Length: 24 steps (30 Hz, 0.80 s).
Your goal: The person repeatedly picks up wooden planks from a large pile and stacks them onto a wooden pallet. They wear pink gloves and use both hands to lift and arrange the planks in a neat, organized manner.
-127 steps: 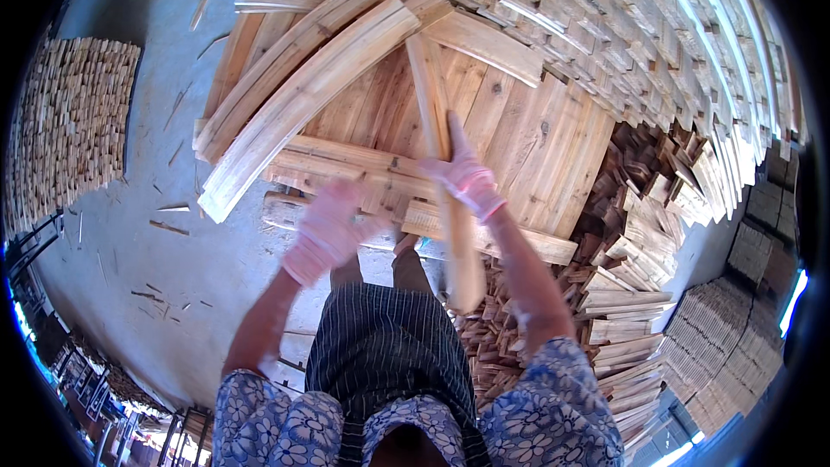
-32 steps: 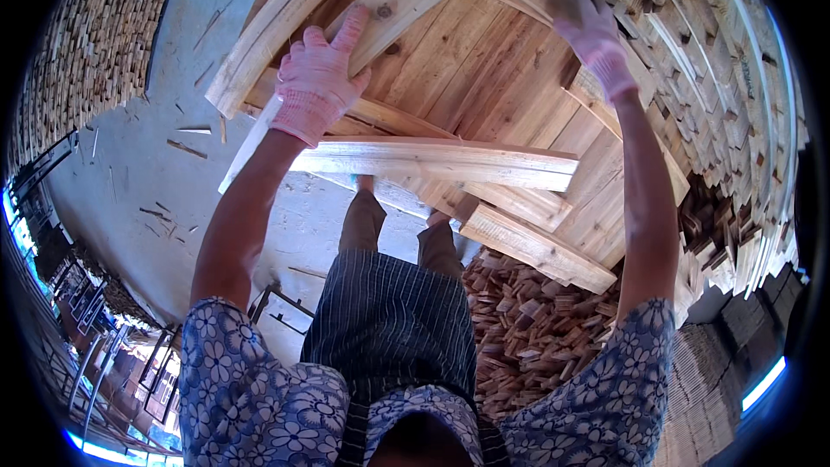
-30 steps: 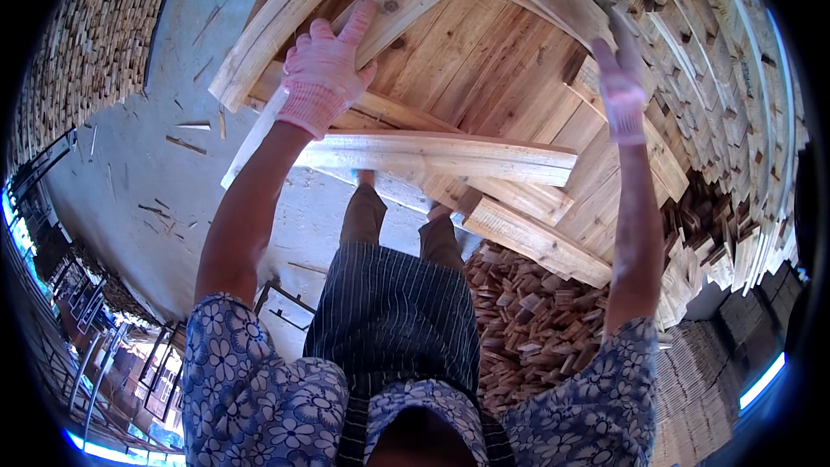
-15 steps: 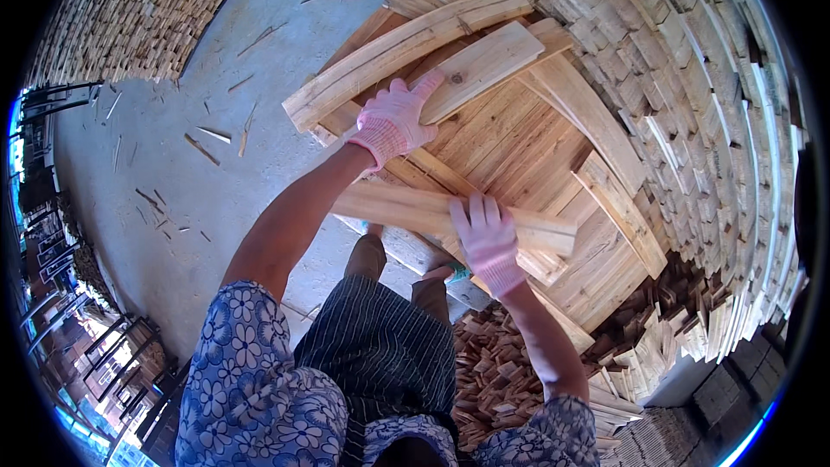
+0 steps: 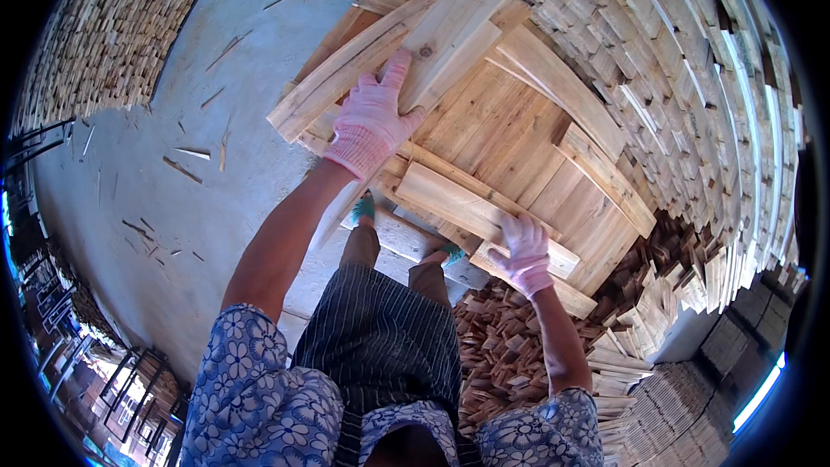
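Observation:
My left hand (image 5: 370, 125), in a pink and white knit glove, is closed on a long pale board (image 5: 445, 30) with a dark knot. The board slants from the far side of the wood stack down past my wrist, raised over a curved-looking plank (image 5: 363, 60). My right hand (image 5: 525, 257), gloved alike, rests at the right end of a shorter board (image 5: 471, 205), fingers and thumb apart. That board lies along the near edge of a broad layer of planks (image 5: 510, 134).
Stacked wood slats (image 5: 640, 52) rise along the right. A heap of small wood pieces (image 5: 501, 355) lies near my right forearm. Splinters (image 5: 181, 169) are scattered on the grey floor (image 5: 130, 182) at left. Another slat stack (image 5: 112, 26) stands far left.
The shorter board has come down onto the stack's near edge, and my right hand has moved right and loosened from it. My left hand has swung the knotted board up and leftward.

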Each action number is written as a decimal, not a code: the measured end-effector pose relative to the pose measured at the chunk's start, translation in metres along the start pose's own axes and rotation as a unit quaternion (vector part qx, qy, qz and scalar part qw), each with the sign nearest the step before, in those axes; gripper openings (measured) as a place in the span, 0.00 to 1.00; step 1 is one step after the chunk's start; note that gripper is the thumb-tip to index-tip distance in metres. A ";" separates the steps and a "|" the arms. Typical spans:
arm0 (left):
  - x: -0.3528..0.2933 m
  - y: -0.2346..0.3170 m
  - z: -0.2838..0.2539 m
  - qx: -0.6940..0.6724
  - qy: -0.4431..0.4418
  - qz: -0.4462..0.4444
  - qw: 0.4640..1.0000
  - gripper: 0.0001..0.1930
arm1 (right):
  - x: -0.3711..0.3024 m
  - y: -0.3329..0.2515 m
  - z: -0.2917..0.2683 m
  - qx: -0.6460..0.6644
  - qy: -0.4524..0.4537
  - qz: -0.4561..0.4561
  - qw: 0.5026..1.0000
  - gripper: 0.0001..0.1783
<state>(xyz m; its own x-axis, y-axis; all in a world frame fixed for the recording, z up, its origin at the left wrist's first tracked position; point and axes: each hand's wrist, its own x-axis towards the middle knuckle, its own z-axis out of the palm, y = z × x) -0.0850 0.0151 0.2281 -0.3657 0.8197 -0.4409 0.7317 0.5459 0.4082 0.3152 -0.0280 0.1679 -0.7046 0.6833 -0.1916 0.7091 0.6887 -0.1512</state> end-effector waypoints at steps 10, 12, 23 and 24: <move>0.026 0.098 0.045 -0.062 -0.144 0.061 0.986 0.49 | -0.057 -0.005 -0.027 -0.031 0.019 0.062 0.997 0.49; 0.040 0.089 0.076 -0.059 -0.141 0.051 0.987 0.48 | -0.101 -0.004 -0.050 -0.034 0.076 0.063 0.995 0.51; -0.034 -0.029 0.039 -0.429 -0.177 0.056 0.884 0.39 | 0.016 -0.069 -0.100 0.530 0.060 0.413 0.738 0.55; -0.051 -0.034 0.036 -0.510 -0.260 0.029 0.819 0.40 | 0.049 -0.090 -0.094 0.569 0.074 0.385 0.723 0.54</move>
<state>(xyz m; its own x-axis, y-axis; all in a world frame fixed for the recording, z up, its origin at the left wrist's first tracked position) -0.0707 -0.0518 0.2082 0.1416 0.8101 -0.5689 -0.2200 0.5861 0.7798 0.2146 -0.0338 0.2632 -0.0253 0.8340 -0.5512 0.3975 -0.4975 -0.7710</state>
